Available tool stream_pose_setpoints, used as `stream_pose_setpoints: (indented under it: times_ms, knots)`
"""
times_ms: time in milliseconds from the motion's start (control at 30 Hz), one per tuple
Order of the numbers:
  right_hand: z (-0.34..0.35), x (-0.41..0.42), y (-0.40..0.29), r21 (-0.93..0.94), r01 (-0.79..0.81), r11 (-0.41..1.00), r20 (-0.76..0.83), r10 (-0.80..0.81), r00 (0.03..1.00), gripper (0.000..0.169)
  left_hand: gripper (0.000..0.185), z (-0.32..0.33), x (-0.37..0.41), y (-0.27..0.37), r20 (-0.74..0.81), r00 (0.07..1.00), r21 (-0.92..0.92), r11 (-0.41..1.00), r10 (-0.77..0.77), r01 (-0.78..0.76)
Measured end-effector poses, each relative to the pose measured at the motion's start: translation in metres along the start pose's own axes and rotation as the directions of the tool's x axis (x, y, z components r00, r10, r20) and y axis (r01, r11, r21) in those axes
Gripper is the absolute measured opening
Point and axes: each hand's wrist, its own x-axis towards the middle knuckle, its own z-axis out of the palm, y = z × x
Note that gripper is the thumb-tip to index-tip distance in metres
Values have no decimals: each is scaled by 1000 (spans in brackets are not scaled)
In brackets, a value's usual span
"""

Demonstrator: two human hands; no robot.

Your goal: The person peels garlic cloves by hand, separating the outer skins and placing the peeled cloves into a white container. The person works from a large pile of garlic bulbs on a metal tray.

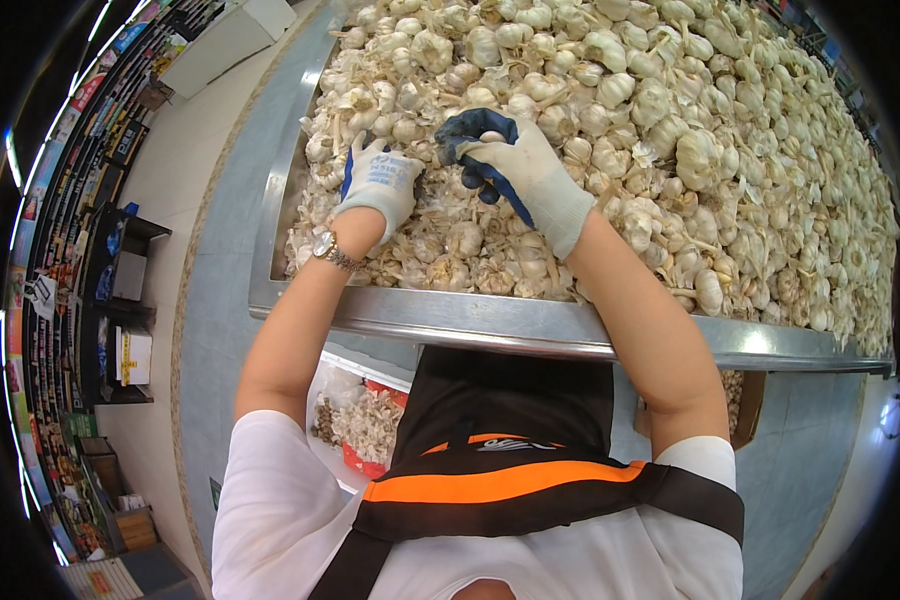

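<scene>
A broad heap of garlic bulbs point(690, 150) with papery skins fills a metal-edged display table. My right hand point(521, 161), in a white glove with a dark blue coated palm, is curled above the heap, and a small pale garlic piece point(493, 137) shows between its thumb and fingers. To its left, my left hand point(381, 176) in a matching glove lies palm down on garlic and loose skins point(435, 202). Its fingertips are partly hidden, so whether it grips anything is unclear. A metal wristwatch point(334, 251) is on my left wrist.
The table's metal rim point(450, 315) runs between my body and the heap. Below it at left stands a white container point(345, 360) holding garlic scraps and red plastic. A cardboard box point(751, 409) is under the rim at right. Store shelves point(67, 247) line the far left.
</scene>
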Motion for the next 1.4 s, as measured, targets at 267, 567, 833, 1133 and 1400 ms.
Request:
stream_pose_setpoints:
  times_ms: [267, 567, 833, 1133, 1400]
  knots:
    - [-3, 1, -2, 78, -13, 997, -23, 15, 1000, 17, 28, 12, 4, -4, -71, 997, -66, 998, 18, -22]
    - [0, 2, 4, -206, 49, 977, -52, -61, 997, 17, 24, 39, -5, -30, -335, 919, -620, 783, -207, -49]
    - [3, 4, 16, -631, 144, 762, 9, -178, 984, 25, 20, 20, -18, -37, -405, 876, -739, 658, -263, -145]
    - [3, -2, 11, -722, 205, 660, 18, -279, 960, 24, 36, 19, -10, -42, -512, 833, -587, 793, -208, -163]
    - [0, 2, 13, -739, 218, 637, 58, -262, 963, 23, 26, 15, -10, -48, 67, 975, -286, 932, -212, 222]
